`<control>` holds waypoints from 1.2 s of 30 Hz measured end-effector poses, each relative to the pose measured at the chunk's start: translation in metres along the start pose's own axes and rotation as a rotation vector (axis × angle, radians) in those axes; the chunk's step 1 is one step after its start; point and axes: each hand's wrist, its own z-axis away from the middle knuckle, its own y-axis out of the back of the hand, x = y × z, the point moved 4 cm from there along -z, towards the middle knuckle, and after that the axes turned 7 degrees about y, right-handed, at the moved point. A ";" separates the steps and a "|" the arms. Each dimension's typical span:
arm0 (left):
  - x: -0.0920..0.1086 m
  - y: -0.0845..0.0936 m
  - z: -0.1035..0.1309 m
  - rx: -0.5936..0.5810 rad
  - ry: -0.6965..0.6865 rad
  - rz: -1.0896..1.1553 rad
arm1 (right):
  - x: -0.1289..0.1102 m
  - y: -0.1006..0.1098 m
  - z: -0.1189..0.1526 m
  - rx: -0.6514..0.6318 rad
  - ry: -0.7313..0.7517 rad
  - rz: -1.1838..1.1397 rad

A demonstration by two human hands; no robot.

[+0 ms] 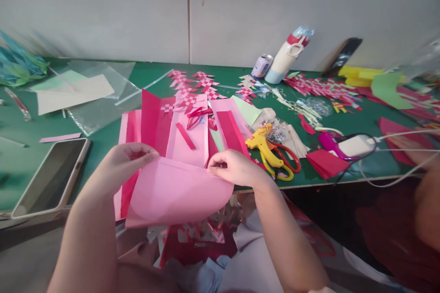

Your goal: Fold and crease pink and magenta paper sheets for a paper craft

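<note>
A sheet of light pink paper (175,197) hangs curved between my two hands, in front of the table's near edge. My left hand (135,158) pinches its upper left edge between thumb and fingers. At its upper right edge, my right hand (228,167) pinches it too. A narrow fold runs along the top edge. Behind the sheet lie folded dark pink paper (150,119) and light pink paper (187,146), with a loose dark pink strip (185,136) on top. Scissors with yellow and red handles (270,153) rest right of my right hand.
A phone (51,176) lies at left by plastic sleeves (103,105). Woven paper pieces (185,87), a can (261,66) and a bottle (287,57) stand or lie farther back. White cables (395,181) cross the right side, near another person's hand (405,146). Paper scraps lie below the edge.
</note>
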 end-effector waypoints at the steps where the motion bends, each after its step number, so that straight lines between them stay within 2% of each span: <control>1: -0.002 0.004 0.000 0.015 0.014 0.026 | 0.000 0.002 0.001 0.002 -0.005 0.002; 7: -0.009 0.022 0.001 0.097 0.058 0.083 | 0.005 0.013 0.008 0.021 -0.013 0.002; 13: -0.004 0.025 0.003 0.171 0.014 0.054 | 0.014 0.018 0.011 0.087 -0.016 -0.015; 19: 0.002 0.018 0.003 0.058 -0.027 0.135 | 0.022 0.025 0.012 0.189 -0.013 -0.065; 25: 0.005 0.015 0.006 0.063 -0.091 0.095 | 0.022 0.033 0.014 0.322 0.064 -0.128; 36: 0.004 0.011 0.003 0.060 -0.165 0.105 | 0.014 0.038 0.018 0.337 0.079 -0.015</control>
